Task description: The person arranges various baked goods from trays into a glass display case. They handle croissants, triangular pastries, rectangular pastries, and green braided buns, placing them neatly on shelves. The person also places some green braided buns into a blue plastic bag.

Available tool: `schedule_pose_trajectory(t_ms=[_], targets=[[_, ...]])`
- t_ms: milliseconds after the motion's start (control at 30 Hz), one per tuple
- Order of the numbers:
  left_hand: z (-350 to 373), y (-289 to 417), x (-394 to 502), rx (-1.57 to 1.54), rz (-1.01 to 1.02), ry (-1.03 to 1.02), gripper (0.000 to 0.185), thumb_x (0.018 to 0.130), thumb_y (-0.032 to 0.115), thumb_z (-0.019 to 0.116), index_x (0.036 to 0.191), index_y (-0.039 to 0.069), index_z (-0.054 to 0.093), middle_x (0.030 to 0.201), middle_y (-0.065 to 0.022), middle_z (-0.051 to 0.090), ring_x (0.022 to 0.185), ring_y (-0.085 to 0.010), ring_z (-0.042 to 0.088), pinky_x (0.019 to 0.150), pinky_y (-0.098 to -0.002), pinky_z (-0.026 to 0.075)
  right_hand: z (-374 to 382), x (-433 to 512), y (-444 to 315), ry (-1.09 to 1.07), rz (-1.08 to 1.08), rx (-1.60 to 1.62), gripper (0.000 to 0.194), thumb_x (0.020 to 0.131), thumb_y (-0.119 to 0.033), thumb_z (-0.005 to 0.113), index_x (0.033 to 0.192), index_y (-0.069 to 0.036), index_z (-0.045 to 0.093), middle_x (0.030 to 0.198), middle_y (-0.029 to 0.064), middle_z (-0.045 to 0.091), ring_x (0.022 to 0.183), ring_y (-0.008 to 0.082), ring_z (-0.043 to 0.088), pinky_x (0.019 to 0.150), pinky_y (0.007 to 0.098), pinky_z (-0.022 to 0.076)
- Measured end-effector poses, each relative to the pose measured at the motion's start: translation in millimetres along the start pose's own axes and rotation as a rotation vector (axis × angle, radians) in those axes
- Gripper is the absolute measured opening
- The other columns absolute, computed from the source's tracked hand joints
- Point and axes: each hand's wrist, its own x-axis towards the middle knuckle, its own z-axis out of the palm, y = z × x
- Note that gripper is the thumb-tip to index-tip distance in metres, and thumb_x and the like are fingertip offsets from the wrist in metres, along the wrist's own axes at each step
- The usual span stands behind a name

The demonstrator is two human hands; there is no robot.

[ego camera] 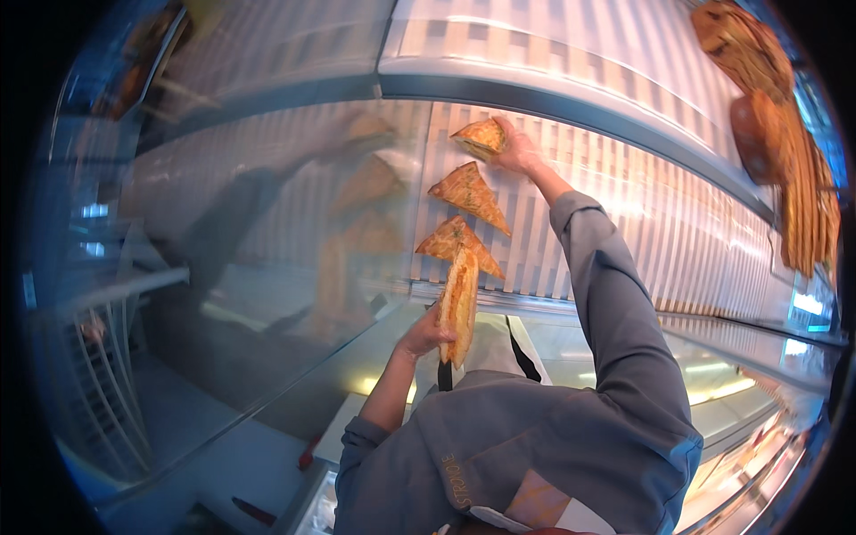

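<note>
My right hand (515, 148) reaches far over the ribbed display shelf (548, 234), its fingers around the right end of a triangular filled bread (479, 139). A second flat triangular pastry (471, 195) with a browned, herb-flecked top lies nearer on the same shelf. Closer still is a third one (443, 238), partly covered by a long filled baguette sandwich (459, 307). That sandwich is held on edge in my left hand (428, 332), in front of my apron, its filling showing along the cut.
A glass panel (281, 247) stands left of the pastries and mirrors them. Long loaves (802, 207) rest at the far right. A metal-edged upper shelf (468, 89) spans the far side. A dark-handled knife (254, 511) lies at lower left.
</note>
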Motion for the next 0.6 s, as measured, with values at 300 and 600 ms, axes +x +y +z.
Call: schedule_pose_trajectory(t_ms=[300,600], targets=[[30,-3,3,0.018,0.117,0.055,0.102,0.06,0.012,0.077,0.144,0.005,0.021,0.134,-0.0071,0.04,0.123,-0.0175,0.039,0.104,-0.031,0.032,13,6,-17,0.007,-0.105,-0.165,0.085,0.06,-0.017,0.075,0.136,-0.021,0.035,0.117,0.021,0.053,0.111,0.0366,0.051,0.094,0.0403,0.0434],[37,30,9,0.082,0.127,-0.03,0.103,0.061,0.011,0.078,0.145,0.006,0.019,0.134,-0.0072,0.041,0.123,-0.017,0.039,0.104,-0.0308,0.032,-12,-13,-34,0.01,-0.196,-0.108,0.083,0.063,-0.018,0.072,0.137,-0.015,0.036,0.125,0.0216,0.05,0.117,0.0355,0.049,0.097,0.0377,0.0418]])
